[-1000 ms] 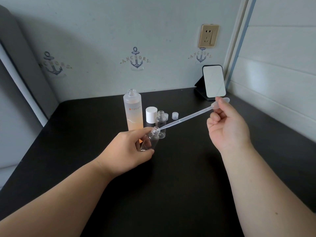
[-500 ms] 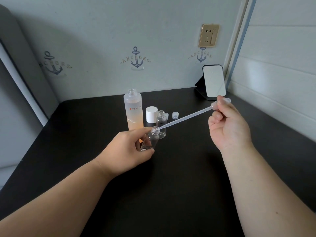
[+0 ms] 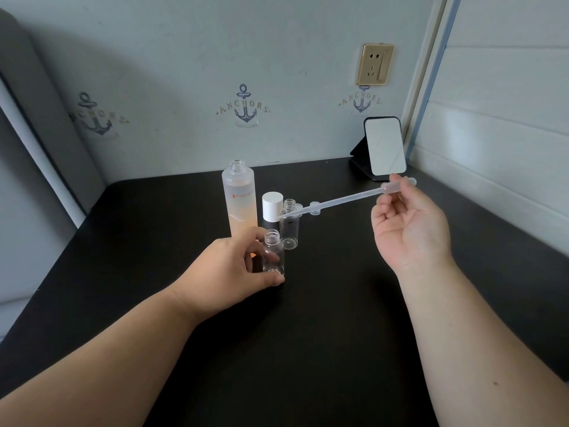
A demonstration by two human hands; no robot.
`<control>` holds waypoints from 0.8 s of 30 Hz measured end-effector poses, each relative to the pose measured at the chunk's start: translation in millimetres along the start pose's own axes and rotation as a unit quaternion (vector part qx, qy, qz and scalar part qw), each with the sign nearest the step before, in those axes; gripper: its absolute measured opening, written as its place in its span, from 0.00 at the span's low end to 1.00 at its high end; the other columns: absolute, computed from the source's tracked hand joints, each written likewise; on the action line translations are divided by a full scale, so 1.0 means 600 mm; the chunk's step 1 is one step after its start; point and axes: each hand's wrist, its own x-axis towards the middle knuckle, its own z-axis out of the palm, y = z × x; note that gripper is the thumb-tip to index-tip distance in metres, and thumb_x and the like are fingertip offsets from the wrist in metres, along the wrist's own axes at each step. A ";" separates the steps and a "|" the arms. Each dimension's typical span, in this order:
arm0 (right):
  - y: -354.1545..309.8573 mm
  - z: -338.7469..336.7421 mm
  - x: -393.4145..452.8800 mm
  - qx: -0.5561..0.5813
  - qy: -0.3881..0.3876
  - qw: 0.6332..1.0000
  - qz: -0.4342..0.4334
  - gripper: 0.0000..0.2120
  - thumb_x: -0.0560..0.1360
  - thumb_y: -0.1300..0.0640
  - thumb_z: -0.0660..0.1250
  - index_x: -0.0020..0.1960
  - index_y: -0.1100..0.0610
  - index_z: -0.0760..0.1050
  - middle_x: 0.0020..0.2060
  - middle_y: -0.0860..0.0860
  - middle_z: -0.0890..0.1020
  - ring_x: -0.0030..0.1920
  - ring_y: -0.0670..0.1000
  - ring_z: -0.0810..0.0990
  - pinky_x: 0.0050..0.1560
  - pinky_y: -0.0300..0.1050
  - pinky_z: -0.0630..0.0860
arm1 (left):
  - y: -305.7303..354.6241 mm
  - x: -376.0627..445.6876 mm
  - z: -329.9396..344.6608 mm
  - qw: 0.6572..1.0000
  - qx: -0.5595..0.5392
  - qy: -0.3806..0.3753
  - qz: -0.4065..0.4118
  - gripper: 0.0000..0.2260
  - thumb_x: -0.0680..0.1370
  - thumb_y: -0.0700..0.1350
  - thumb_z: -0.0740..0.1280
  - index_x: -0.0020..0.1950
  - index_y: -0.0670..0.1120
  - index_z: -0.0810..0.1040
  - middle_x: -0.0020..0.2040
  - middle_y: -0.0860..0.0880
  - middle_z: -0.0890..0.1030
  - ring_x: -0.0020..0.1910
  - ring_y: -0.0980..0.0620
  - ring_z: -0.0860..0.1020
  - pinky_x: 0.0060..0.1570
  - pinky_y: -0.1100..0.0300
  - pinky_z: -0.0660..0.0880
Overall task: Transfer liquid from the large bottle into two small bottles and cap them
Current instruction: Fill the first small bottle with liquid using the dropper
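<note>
The large uncapped bottle [image 3: 240,202] of peach liquid stands at the table's middle back. Its white cap [image 3: 272,205] sits just right of it. My left hand [image 3: 234,268] holds a small clear bottle [image 3: 272,255] upright on the black table [image 3: 323,318], thumb and fingers round its sides. A second small clear bottle [image 3: 289,224] stands open behind it. My right hand [image 3: 406,229] pinches the bulb of a long plastic pipette [image 3: 341,201], whose tip hangs near the second bottle's neck. Two small clear caps [image 3: 314,208] lie behind the pipette.
A small mirror on a black stand [image 3: 385,146] leans at the back right corner. Walls close the table at the back and on the right, with a socket [image 3: 374,64] above. The left edge of the table drops off beside a grey panel.
The pipette tip has come out of the held small bottle and risen up and right. My left hand has stood that bottle upright from a tilt.
</note>
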 end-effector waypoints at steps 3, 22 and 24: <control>0.000 0.000 -0.001 0.005 0.005 1.000 0.004 0.07 0.77 0.62 0.72 0.46 0.63 0.88 0.37 0.53 0.84 0.33 0.48 0.79 0.35 0.38 0.76 | -0.003 -0.001 -0.003 1.000 -0.001 0.001 0.011 0.34 0.67 0.63 0.76 0.69 0.63 0.66 0.46 0.70 0.79 0.43 0.62 0.79 0.41 0.73 0.72; 0.006 -0.001 0.003 0.010 -0.002 1.000 0.025 0.11 0.80 0.60 0.70 0.42 0.61 0.88 0.39 0.54 0.85 0.34 0.48 0.81 0.36 0.39 0.77 | -0.025 0.017 -0.006 0.959 -0.132 0.229 -0.099 0.30 0.74 0.54 0.72 0.73 0.56 0.64 0.60 0.61 0.75 0.56 0.63 0.77 0.48 0.65 0.74; 0.008 -0.001 0.004 0.007 -0.003 1.000 0.025 0.11 0.80 0.61 0.70 0.42 0.61 0.88 0.39 0.54 0.85 0.34 0.48 0.81 0.36 0.39 0.78 | -0.027 0.021 -0.003 0.966 -0.128 0.199 -0.105 0.33 0.74 0.57 0.73 0.75 0.57 0.63 0.62 0.65 0.74 0.57 0.66 0.76 0.51 0.67 0.73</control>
